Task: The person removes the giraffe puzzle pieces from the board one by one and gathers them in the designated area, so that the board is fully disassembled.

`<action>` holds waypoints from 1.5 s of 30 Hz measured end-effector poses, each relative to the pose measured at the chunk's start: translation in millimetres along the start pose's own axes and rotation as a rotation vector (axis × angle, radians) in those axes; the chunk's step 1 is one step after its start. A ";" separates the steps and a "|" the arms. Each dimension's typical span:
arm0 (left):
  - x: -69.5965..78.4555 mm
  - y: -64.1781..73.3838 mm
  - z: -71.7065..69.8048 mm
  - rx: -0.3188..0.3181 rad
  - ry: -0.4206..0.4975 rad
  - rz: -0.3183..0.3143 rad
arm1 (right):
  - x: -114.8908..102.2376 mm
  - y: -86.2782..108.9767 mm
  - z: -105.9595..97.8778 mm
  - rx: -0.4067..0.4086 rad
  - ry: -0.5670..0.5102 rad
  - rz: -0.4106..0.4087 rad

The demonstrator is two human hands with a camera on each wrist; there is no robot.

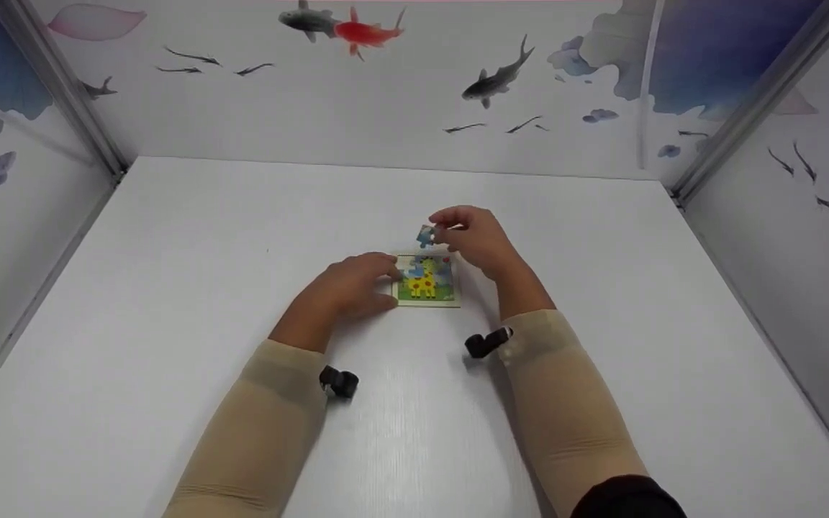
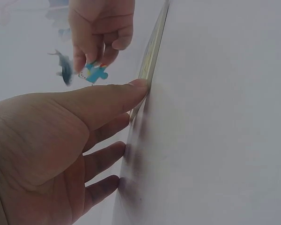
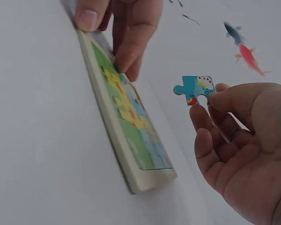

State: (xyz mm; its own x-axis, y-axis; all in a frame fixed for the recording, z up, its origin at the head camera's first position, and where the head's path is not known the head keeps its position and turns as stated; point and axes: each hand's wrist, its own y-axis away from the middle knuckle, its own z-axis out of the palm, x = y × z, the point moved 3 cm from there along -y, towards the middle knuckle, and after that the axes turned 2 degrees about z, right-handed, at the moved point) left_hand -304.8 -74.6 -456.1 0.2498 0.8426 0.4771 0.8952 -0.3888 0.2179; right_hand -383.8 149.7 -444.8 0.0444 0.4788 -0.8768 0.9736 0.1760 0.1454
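A small jigsaw puzzle board (image 1: 426, 303) with a pale frame and a yellow giraffe picture lies flat on the white table. At its left edge, my left hand (image 1: 353, 285) rests with fingers spread. The thumb (image 2: 131, 93) touches the frame's near left corner, while a fingertip (image 3: 126, 61) presses on the picture's left part. My right hand (image 1: 476, 237) pinches a blue puzzle piece (image 3: 193, 86) between thumb and fingertips, raised above the board's far edge. White, yellow and red details show on that piece. A pale gap appears in the picture's upper left.
White panels (image 1: 386, 108) painted with fish and lotus leaves enclose the table (image 1: 170, 252) at the back and sides. Metal posts (image 1: 702, 173) stand at the back corners. Both forearms wear beige sleeves (image 1: 263, 417) with small black cameras (image 1: 340, 382) at the wrists.
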 end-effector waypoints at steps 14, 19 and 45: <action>-3.3 0.1 2.9 -0.011 0.005 0.018 | 32.8 -0.1 -56.7 0.129 -0.031 0.109; -4.7 1.4 2.2 -0.006 0.004 0.011 | 42.0 1.7 -64.6 0.144 -0.058 0.166; 0.8 4.3 0.2 -0.016 -0.019 0.013 | 52.7 0.2 -59.1 0.144 0.115 0.197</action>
State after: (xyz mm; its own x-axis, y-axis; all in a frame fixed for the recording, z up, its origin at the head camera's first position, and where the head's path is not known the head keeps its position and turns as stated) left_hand -300.7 -75.5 -454.9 0.2684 0.8444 0.4636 0.8858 -0.4055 0.2256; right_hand -394.5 225.8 -463.9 0.2187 0.5875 -0.7791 0.9709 -0.0508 0.2342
